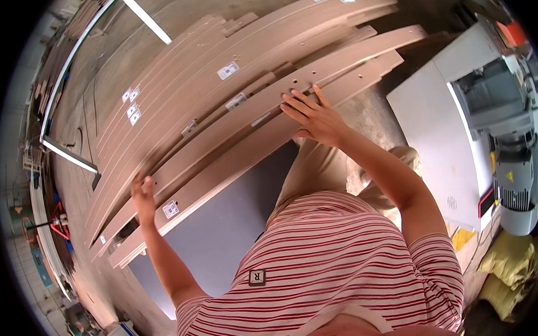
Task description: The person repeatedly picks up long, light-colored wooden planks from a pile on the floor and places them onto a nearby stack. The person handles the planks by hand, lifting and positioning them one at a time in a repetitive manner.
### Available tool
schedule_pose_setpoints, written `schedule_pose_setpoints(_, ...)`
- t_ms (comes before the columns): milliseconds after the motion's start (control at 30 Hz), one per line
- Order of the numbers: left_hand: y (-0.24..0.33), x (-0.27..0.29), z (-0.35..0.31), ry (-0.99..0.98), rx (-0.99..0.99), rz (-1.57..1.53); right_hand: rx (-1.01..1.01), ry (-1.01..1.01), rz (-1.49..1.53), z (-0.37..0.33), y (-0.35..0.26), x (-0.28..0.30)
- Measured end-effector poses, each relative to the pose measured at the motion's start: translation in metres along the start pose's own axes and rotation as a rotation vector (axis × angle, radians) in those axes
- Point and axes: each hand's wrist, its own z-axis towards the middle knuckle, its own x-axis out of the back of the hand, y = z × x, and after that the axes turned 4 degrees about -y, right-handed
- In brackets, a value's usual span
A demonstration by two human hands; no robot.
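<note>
Long brown boards (213,136) lie in stacked rows before me, slanting from the lower left up to the far right. Several have drilled holes and white labels. My right hand (318,118) rests on the nearer boards toward their right end, fingers spread apart over the top faces. Over the left end of the boards is my left hand (143,200), raised, with its fingers somewhat apart and slightly blurred. Whether its fingertips touch a board, I cannot tell. Neither hand is wrapped round anything. A white label (170,209) sits on the near board beside my left hand.
A dark grey flat panel (223,221) lies between me and the boards. On the right stands a pale machine (429,119) with a grey motor (517,184). Yellow sacks (510,259) are at the lower right. A white frame (70,154) stands on the left, with stored material beyond it.
</note>
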Motion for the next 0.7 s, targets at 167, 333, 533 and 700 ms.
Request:
schedule_pose_setpoints(167,0.062,-0.057,0.016,-0.116,-0.165,0.192,-0.007,0.056,0.041,-0.001,0.002,0.003)
schedule_pose_setpoints(333,0.043,-0.072,0.011,-0.081,-0.244,0.313,-0.017,0.179,0.123,0.001,0.014,-0.009)
schedule_pose_setpoints(533,0.054,-0.083,-0.005,-0.031,-0.196,0.36,-0.032,0.137,0.147,0.0,0.012,-0.015)
schedule_pose_setpoints(700,0.071,-0.089,0.01,-0.031,-0.19,0.298,-0.126,0.232,0.238,-0.028,0.017,0.011)
